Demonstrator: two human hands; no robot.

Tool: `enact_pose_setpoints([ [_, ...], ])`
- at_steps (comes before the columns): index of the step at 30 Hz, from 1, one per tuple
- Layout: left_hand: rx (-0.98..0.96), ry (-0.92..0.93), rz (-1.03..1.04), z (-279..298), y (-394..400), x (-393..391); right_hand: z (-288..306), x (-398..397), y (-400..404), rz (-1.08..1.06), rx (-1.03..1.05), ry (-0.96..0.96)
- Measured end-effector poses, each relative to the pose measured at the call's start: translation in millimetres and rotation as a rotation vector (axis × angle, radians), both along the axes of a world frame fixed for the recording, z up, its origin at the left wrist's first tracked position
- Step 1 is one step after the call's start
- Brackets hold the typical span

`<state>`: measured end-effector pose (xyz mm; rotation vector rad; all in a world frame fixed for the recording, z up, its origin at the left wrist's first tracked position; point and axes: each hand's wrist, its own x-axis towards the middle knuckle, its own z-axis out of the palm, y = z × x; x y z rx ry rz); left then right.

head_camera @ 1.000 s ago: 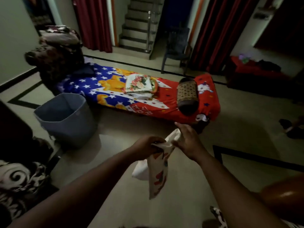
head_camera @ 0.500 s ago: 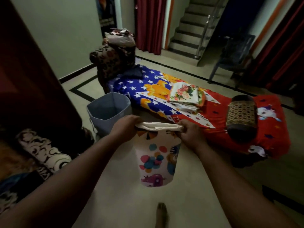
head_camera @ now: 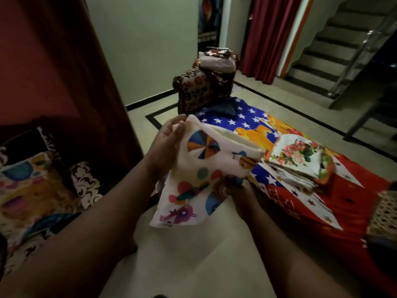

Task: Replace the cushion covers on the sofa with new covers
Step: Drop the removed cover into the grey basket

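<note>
I hold up a white cushion cover printed with colourful circles and animals, its mouth gaping open at the top. My left hand pinches the cover's upper left corner. My right hand grips the cover lower down on its right side, mostly hidden behind the cloth. At the far left sits the sofa with a cushion in a colourful cover against dark patterned upholstery. A stack of folded floral covers lies on the floor mattress to the right.
A floor mattress in a blue starred and red sheet stretches right, with a woven bolster at its edge. A patterned armchair piled with cloth stands behind. A red curtain hangs left; stairs rise at the back right.
My view swung left toward the sofa and the grey bin has gone out of sight. The cover's mouth, held stretched flat before, now gapes open, with my right hand lower on it.
</note>
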<state>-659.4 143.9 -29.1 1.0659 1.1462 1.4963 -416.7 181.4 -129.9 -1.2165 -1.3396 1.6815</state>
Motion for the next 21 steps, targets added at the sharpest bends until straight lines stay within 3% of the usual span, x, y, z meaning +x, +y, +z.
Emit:
enact_pose_setpoints([
  [3, -0.101, 0.044, 0.14, -43.3, 4.9, -29.3, 18.5, -38.2, 35.6, 0.042, -0.073, 0.152],
  [7, -0.418, 0.009, -0.099, -124.1, 8.0, -49.8, 29.2, -83.4, 87.7, 0.102, -0.153, 0.24],
  [10, -0.419, -0.173, -0.102, -145.9, 40.5, -64.6, 30.2, -116.0, 127.3, 0.089, -0.231, 0.148],
  [13, -0.461, -0.35, 0.102, -164.3, 84.6, -88.9, 2.2, -150.1, 178.6, 0.019, -0.258, -0.022],
  [16, -0.603, -0.197, 0.341, -180.2, 122.3, -123.9, -31.6, -170.2, 218.6, 0.039, -0.251, -0.332],
  [21, -0.624, 0.202, 0.047, -184.9, 164.3, -192.0, -58.9, -209.3, 254.4, 0.382, 0.005, -0.606],
])
